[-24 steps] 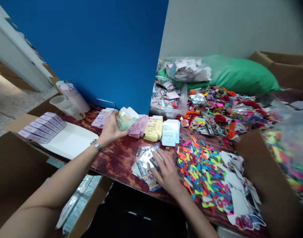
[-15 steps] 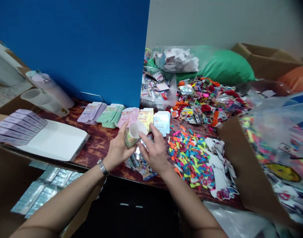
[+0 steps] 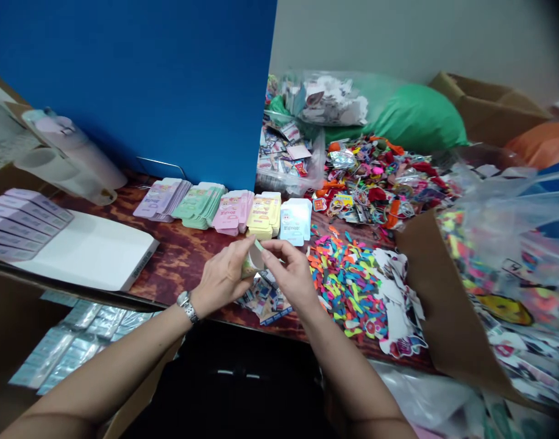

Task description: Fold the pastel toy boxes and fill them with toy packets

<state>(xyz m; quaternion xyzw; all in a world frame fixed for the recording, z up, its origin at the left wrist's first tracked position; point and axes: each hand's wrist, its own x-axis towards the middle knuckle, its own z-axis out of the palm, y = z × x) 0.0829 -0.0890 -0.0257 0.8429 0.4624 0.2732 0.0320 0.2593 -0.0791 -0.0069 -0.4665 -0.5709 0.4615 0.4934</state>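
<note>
My left hand [image 3: 225,272], wearing a metal watch, is wrapped round a small printed paper carton [image 3: 255,258] with a white inside. Thumb and fingers of my right hand [image 3: 289,268] pinch the carton's upper edge from the other side. Much of the carton is hidden by my fingers. Behind my hands runs a row of flat carton stacks: purple [image 3: 163,199], green [image 3: 199,205], pink [image 3: 233,211], yellow [image 3: 264,213] and light blue [image 3: 296,221]. Below the carton lies a pile of small printed packets [image 3: 265,300].
Colourful balloons [image 3: 347,280] and white cut-outs [image 3: 398,299] lie to the right, beside a cardboard flap [image 3: 434,305]. Mixed trinkets [image 3: 380,177] are heaped behind. At left are a white box [image 3: 96,250], purple cartons [image 3: 25,222] and a bottle [image 3: 78,146]. A blue panel [image 3: 137,85] stands behind.
The carton's round white mouth faced up before; now it is turned and narrower in view. My right fingers have gone from loosely spread to pinching its edge. The view has shifted slightly.
</note>
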